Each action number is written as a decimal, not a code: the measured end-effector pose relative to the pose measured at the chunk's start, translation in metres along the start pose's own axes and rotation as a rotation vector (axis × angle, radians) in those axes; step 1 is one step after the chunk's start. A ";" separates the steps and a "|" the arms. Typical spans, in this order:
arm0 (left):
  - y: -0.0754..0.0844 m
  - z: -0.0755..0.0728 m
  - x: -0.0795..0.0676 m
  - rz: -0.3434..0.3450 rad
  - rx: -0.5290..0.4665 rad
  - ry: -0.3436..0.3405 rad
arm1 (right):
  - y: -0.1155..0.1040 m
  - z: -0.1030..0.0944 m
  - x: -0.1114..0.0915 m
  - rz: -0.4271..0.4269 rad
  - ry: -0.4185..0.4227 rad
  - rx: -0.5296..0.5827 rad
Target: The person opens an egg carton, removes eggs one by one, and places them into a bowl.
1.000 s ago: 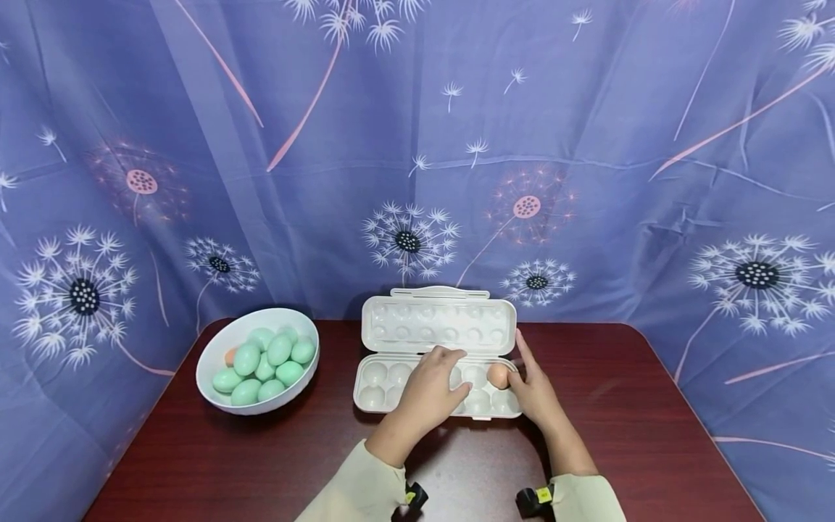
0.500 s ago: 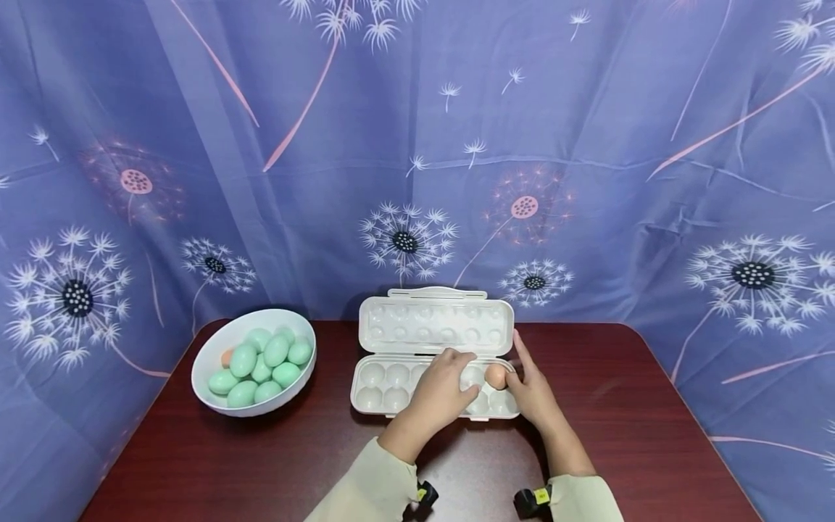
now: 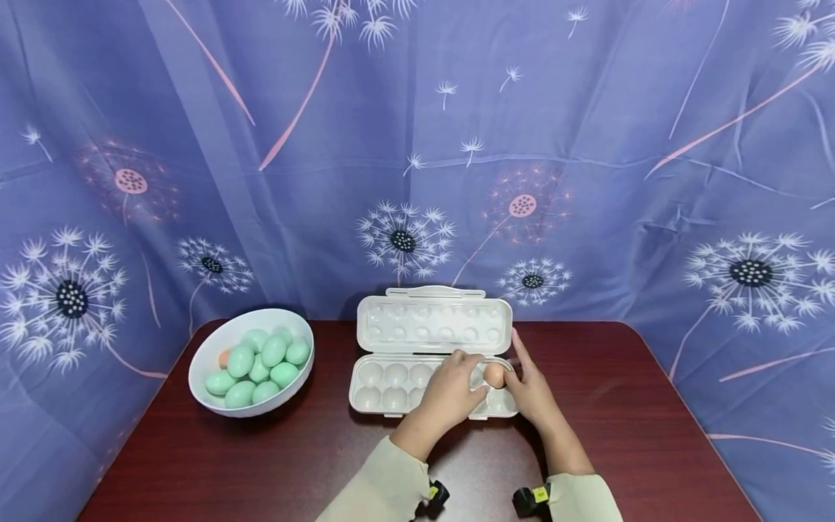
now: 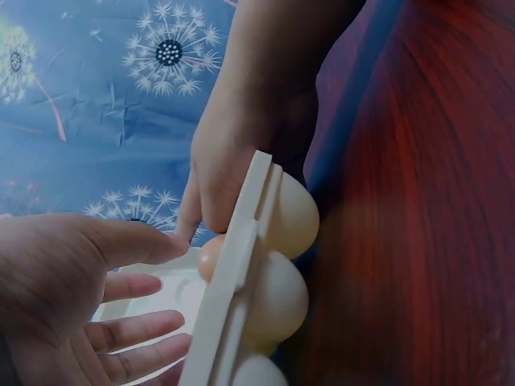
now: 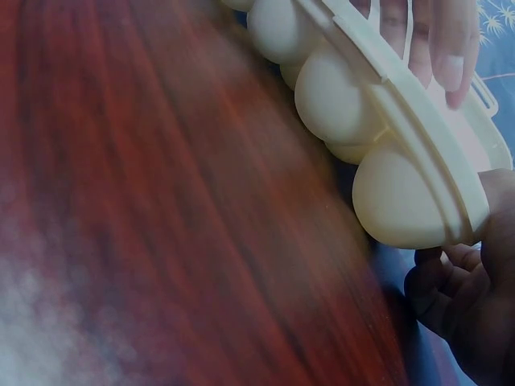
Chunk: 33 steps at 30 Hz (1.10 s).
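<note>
An opened plastic egg tray (image 3: 370, 374) lies on the table, its lid (image 3: 433, 323) tilted up behind. One brown egg (image 3: 493, 375) sits in the back row of cups near the right end. My left hand (image 3: 450, 391) hovers over the tray just left of that egg. Its thumb and fingers are spread, and the left wrist view shows nothing in them. At the tray's right end, my right hand (image 3: 535, 391) holds on, thumb over the rim and fingers curled at the outside in the right wrist view. The left hand hides some middle cups.
To the left stands a white bowl (image 3: 204, 355) with several green eggs (image 3: 241, 361) and an orange one (image 3: 224, 358). The dark red wooden table (image 3: 313, 449) ends at a blue dandelion-print curtain (image 3: 287, 217) behind.
My left hand has moved right along the tray, nearer the brown egg, uncovering cups on the left. The right hand stays at the tray's right end. The view has shifted slightly.
</note>
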<state>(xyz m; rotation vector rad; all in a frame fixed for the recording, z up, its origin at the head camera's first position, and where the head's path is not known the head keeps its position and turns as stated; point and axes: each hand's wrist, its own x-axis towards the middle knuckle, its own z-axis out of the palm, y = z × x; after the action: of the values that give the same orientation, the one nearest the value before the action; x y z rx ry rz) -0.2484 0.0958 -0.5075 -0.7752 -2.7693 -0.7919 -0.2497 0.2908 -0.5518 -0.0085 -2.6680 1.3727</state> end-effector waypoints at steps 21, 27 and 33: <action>0.009 0.024 0.010 0.009 -0.046 0.017 | 0.001 0.000 0.000 -0.015 0.008 0.041; 0.009 0.028 0.011 0.015 -0.029 0.026 | 0.001 0.000 0.000 -0.015 0.008 0.041; 0.006 0.034 0.012 0.020 -0.051 0.029 | 0.000 -0.001 -0.001 -0.009 0.006 0.054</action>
<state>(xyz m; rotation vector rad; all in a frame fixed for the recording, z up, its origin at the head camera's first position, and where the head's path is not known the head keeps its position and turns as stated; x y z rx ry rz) -0.2562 0.1235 -0.5303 -0.7924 -2.7220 -0.8666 -0.2481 0.2915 -0.5513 0.0045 -2.6216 1.4394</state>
